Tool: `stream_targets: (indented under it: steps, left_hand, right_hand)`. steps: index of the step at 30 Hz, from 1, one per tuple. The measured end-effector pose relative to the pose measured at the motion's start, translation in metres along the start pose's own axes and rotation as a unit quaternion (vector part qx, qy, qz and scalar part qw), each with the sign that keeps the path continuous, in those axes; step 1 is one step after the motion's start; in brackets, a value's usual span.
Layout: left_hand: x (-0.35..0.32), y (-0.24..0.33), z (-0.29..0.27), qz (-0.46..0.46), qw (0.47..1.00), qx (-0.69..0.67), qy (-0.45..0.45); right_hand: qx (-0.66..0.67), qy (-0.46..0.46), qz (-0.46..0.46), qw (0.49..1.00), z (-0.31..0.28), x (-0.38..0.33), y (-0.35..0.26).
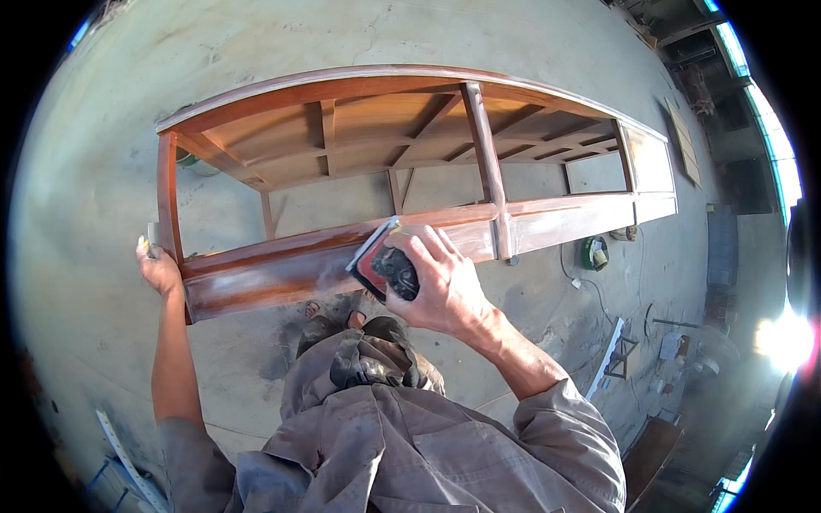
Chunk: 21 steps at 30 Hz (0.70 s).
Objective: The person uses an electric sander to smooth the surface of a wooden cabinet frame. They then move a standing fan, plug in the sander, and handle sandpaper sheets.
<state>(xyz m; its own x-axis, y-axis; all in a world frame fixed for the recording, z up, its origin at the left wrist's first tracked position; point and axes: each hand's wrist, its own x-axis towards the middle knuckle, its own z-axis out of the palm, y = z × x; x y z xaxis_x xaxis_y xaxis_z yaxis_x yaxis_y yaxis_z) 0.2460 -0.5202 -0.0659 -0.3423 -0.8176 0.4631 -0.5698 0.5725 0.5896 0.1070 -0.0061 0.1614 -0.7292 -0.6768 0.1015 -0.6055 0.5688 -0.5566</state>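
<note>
Your right hand (440, 286) is closed over a small sander (383, 265), a red and black block with a pale flat pad underneath. The fingers curl over its top and the thumb wraps its near side. The wrist bends slightly back, and the forearm runs down and to the right into a grey sleeve (564, 427) rolled up near the elbow. The sander sits tilted, its pad pressed against the near rail (282, 265) of a long reddish-brown wooden frame (487, 154). It touches the rail just left of the upright post that splits the frame.

The frame lies on its side on the concrete floor (94, 171) and stretches from your left far across to your right. Its open inside, with cross braces, faces you. The near rail shows pale, dusty patches to either side of the sander.

Your left arm reaches straight up along the left side of the view, bare to above the elbow. Your left hand (158, 269) grips the left end post (167, 197) of the frame at its lower corner. The fingers wrap round behind the wood, so only the back of the hand and the thumb side show. A small pale thing shows at the fingertips, but I cannot tell what it is.

On the floor to the right lie a green reel (594, 253) with a white cable (590, 286), and further right some loose tools.
</note>
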Motion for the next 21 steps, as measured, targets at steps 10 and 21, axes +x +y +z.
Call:
stream_targets:
  steps: [10, 21]
  left_hand:
    - [-0.006, 0.048, -0.001, -0.054, 0.999, -0.010, 0.001]
    - [-0.006, 0.059, -0.016, -0.184, 0.976, -0.101, -0.058]
  right_hand:
    - [-0.112, -0.020, -0.009, 0.994, -0.073, -0.001, 0.107]
    - [-0.046, -0.169, -0.208, 0.962, 0.091, 0.112, -0.102]
